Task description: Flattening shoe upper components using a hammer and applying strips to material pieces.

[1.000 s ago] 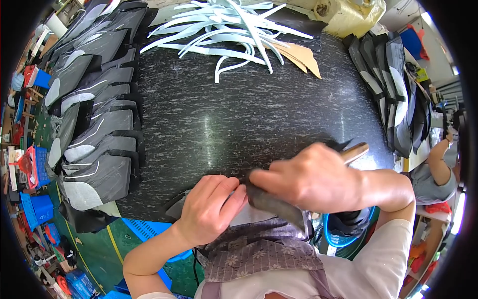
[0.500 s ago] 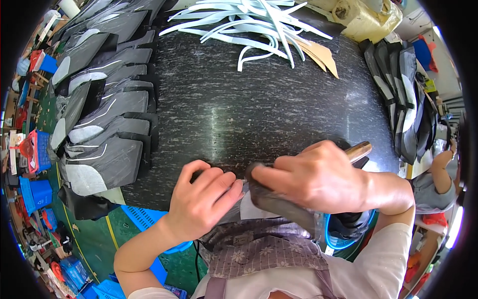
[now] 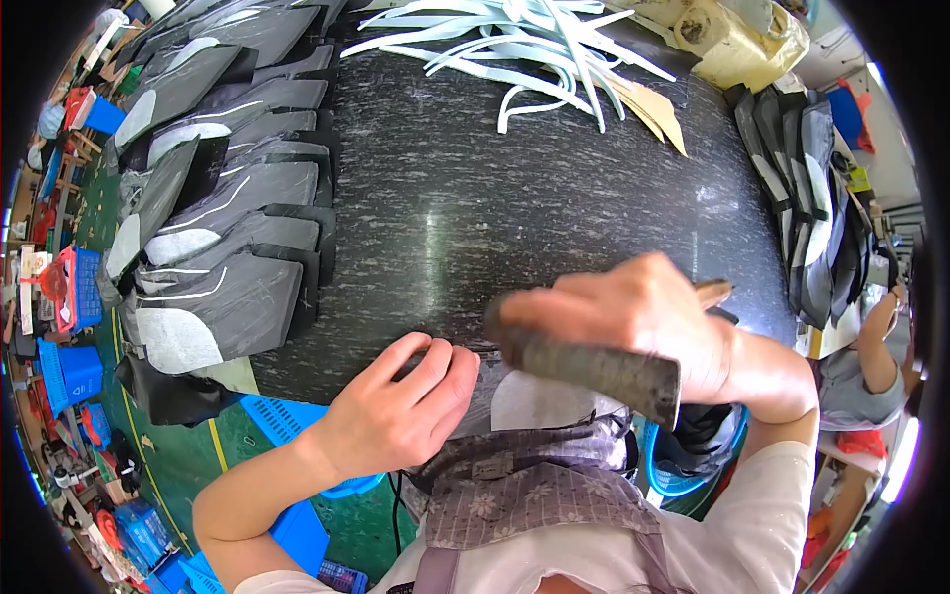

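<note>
In my right hand (image 3: 633, 322) is a hammer (image 3: 606, 378) with a long worn metal head; the end of its wooden handle sticks out behind my fist. The hammer is tilted, above a dark grey flat piece (image 3: 480, 406) with a pale patch that lies at the table's front edge. My left hand (image 3: 406, 406) has its fingers curled and pressed together at the left end of this piece. Its fingertips partly hide what they grip. The right hand is slightly blurred.
Overlapping dark grey pieces with pale patches (image 3: 178, 337) line the table's (image 3: 416, 228) left side. Pale strips (image 3: 534, 74) and tan pieces (image 3: 653, 114) lie at the far edge, near a yellowish container (image 3: 737, 45). Black pieces (image 3: 792, 188) stand right; a blue basket (image 3: 673, 483) is below. Another person's arm (image 3: 876, 342) shows.
The hammer head has swung out to the right and shows more fully. My right hand has risen slightly. The whole view has shifted a little, and more of the pale patch shows.
</note>
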Tool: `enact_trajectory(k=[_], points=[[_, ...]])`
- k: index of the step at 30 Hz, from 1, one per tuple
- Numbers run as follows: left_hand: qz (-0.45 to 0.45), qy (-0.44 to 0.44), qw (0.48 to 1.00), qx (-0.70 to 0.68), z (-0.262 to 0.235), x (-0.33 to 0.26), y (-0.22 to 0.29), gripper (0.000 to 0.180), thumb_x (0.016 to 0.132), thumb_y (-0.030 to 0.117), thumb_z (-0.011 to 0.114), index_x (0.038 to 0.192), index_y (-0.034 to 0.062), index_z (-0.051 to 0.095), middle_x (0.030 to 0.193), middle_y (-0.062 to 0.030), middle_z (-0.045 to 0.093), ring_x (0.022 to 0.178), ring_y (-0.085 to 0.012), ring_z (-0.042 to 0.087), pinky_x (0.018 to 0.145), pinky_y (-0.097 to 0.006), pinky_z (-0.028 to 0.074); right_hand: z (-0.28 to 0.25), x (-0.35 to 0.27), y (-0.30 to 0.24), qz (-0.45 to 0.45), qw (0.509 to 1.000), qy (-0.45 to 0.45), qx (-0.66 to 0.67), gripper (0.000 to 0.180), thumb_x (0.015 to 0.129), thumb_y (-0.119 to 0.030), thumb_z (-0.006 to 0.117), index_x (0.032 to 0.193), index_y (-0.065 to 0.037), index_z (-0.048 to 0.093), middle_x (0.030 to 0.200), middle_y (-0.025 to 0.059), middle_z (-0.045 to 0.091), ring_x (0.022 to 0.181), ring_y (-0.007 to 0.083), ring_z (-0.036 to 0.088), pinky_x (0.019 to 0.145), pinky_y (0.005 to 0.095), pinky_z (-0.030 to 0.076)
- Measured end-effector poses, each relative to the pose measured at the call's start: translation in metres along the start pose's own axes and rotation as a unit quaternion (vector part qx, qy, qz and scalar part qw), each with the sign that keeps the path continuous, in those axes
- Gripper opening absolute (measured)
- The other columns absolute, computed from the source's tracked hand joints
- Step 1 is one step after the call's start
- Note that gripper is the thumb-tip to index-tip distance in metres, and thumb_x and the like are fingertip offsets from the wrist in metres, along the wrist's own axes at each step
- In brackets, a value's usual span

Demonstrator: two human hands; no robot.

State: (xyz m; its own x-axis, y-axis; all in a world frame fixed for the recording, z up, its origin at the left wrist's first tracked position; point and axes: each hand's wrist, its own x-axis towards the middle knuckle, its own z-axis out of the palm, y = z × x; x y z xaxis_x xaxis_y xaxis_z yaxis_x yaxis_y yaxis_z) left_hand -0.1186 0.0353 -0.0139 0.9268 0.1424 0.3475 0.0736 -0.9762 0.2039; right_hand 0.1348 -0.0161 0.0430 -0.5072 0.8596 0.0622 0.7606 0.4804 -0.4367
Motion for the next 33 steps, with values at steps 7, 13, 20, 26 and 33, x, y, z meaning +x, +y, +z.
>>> enact_trajectory(k=[7,13,20,26,33], points=[[-0.137,0.007,0.981,-0.135,-0.016,-0.001,-0.014,0.031,0.066,0.007,0.080,0.095,0.0032,0.070,0.096,-0.0083,0.061,0.089,-0.0293,0.058,0.083,-0.046,0.047,0.009,0.012,-0.002,0.001,0.999,0.054,0.007,0.013,0.085,-0.020,0.065,0.090,-0.012,0.056,0.062,0.0058,0.057,0.052,0.0265,0.064,0.044,0.0404,0.050],[0.012,-0.052,0.994,0.097,-0.013,-0.015,0.004,0.028,0.079,0.009,0.065,0.102,-0.0048,0.068,0.104,-0.0142,0.062,0.097,-0.0269,0.059,0.088,-0.041,0.050,0.008,0.017,-0.010,-0.003,0.999,0.048,-0.016,0.014,0.087,-0.021,0.064,0.088,-0.011,0.055,0.061,0.0038,0.054,0.051,0.0244,0.063,0.043,0.0374,0.048],[-0.204,0.068,0.969,-0.123,-0.013,-0.024,-0.012,0.035,0.067,0.011,0.083,0.100,0.0056,0.072,0.099,-0.0089,0.063,0.092,-0.0293,0.058,0.083,-0.043,0.045,0.015,0.016,-0.013,-0.001,1.000,0.017,0.012,0.012,0.088,-0.020,0.062,0.091,-0.011,0.055,0.065,0.0037,0.057,0.053,0.0247,0.064,0.042,0.0386,0.049],[-0.211,0.108,0.965,-0.113,-0.008,-0.030,-0.007,0.026,0.072,0.013,0.082,0.095,0.0074,0.070,0.094,-0.0034,0.063,0.087,-0.0233,0.060,0.084,-0.040,0.042,0.016,0.018,-0.018,-0.017,0.999,-0.007,0.044,0.013,0.086,-0.018,0.061,0.093,-0.010,0.055,0.066,0.0044,0.058,0.054,0.0262,0.065,0.044,0.0393,0.050],[-0.111,0.094,0.988,0.049,-0.003,-0.037,0.006,0.030,0.072,0.010,0.080,0.099,0.0001,0.071,0.100,-0.0070,0.068,0.084,-0.0217,0.061,0.076,-0.038,0.045,0.023,0.024,-0.023,-0.017,0.999,-0.019,0.032,0.013,0.083,-0.016,0.063,0.093,-0.011,0.056,0.064,0.0052,0.056,0.054,0.0273,0.064,0.043,0.0408,0.049]])
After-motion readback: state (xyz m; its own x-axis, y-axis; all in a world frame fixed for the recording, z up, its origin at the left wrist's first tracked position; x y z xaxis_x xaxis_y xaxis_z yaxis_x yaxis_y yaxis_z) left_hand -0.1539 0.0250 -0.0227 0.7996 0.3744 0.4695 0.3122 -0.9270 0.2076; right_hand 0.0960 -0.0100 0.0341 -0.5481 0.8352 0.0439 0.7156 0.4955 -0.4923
